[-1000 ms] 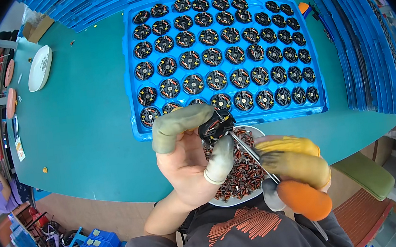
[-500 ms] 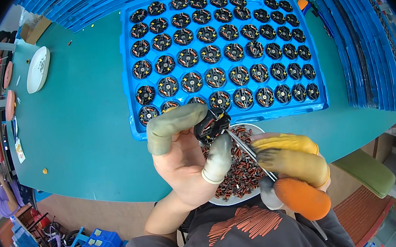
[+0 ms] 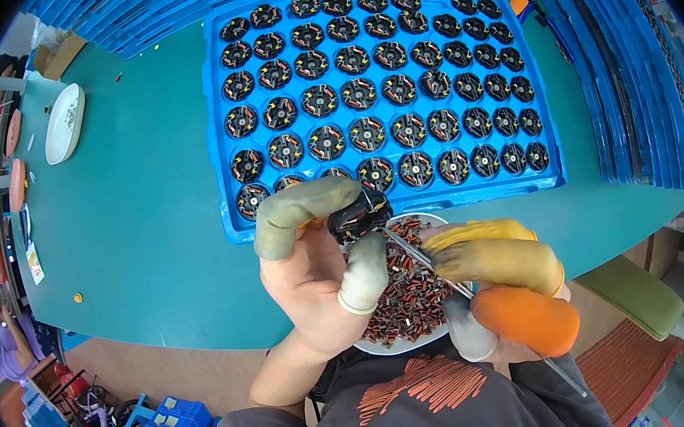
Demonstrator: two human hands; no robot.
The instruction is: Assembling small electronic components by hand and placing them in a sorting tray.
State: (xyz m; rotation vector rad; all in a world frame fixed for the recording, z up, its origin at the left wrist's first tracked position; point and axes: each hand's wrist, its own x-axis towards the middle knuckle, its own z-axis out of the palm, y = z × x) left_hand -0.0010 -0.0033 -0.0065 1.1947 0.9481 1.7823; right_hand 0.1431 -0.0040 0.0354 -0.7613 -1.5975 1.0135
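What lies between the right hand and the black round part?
The tweezers: in the head view, they slant from the right hand up to the black round part in the left hand, with the bowl of small parts beneath.

The left hand [image 3: 307,280] pinches a round black part [image 3: 357,218]; the right hand [image 3: 510,269] holds tweezers [image 3: 402,246] up to it. Beyond a bowl [image 3: 402,346] of small pieces [image 3: 408,306], a blue tray [image 3: 482,193] lies on the counter [image 3: 152,233].

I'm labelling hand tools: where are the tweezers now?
In the head view, right of centre: the right hand holds the tweezers above the bowl, their tips at the black part in the left hand.
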